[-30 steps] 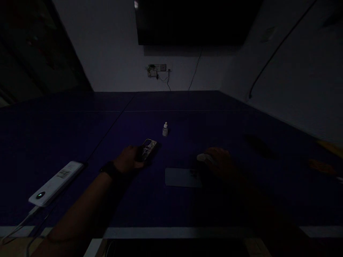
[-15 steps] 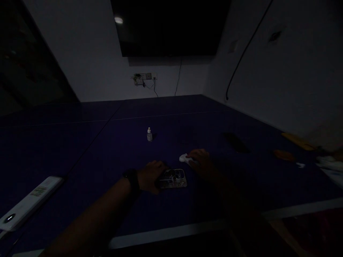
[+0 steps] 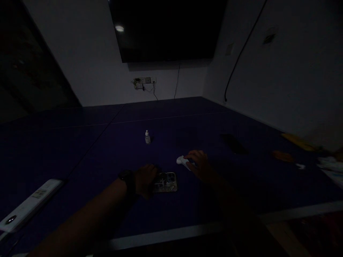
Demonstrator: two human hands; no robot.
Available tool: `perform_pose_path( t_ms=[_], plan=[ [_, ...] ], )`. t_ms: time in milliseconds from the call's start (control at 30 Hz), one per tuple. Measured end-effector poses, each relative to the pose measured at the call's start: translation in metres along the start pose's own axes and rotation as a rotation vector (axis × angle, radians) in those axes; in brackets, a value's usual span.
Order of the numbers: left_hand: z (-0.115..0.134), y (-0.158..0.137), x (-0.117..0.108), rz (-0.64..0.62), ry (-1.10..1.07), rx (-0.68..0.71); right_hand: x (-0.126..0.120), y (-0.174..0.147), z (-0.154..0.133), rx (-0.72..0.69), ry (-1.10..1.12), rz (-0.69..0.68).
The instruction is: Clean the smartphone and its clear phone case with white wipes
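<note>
A phone (image 3: pixel 168 182) in a patterned case lies camera side up on the dark blue table (image 3: pixel 171 210). My left hand (image 3: pixel 146 178), with a dark watch on its wrist, is closed around the phone's left end. Just up and right of the phone is a small white object (image 3: pixel 181 160) with a rounded end; the dim light hides its kind. My right hand (image 3: pixel 199 164) has its fingers bent over that object and grips it at the table top. Farther back stands a small dropper bottle (image 3: pixel 147 138) with a white top.
At the left lies a long white power strip (image 3: pixel 32 205). To the right are a dark flat slab (image 3: pixel 233 143), an orange item (image 3: pixel 282 156) and a yellow item (image 3: pixel 298 141). A large dark screen (image 3: pixel 168 32) hangs on the wall above sockets (image 3: pixel 146 80) with cables.
My left hand and the phone have slid left, farther from the white object. My right hand stays on the white object with little movement. The camera view has tilted up slightly.
</note>
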State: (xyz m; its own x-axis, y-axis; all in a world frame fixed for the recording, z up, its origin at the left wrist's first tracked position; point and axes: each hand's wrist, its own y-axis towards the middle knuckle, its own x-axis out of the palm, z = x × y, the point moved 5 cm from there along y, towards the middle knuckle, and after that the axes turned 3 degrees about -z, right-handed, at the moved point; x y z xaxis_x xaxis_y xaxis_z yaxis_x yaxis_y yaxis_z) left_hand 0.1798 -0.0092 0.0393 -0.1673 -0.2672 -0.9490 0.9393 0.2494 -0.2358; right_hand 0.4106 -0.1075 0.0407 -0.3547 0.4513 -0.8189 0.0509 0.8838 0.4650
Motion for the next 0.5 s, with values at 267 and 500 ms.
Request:
perform_pose_path(
  t_ms=[267, 500],
  plan=[
    [-0.003, 0.006, 0.005, 0.045, -0.062, -0.056, 0.002, 0.001, -0.008, -0.052, 0.108, 0.034],
    [0.0, -0.016, 0.013, 0.22, -0.16, -0.202, 0.018, -0.008, -0.027, 0.285, 0.512, -0.159]
  ],
)
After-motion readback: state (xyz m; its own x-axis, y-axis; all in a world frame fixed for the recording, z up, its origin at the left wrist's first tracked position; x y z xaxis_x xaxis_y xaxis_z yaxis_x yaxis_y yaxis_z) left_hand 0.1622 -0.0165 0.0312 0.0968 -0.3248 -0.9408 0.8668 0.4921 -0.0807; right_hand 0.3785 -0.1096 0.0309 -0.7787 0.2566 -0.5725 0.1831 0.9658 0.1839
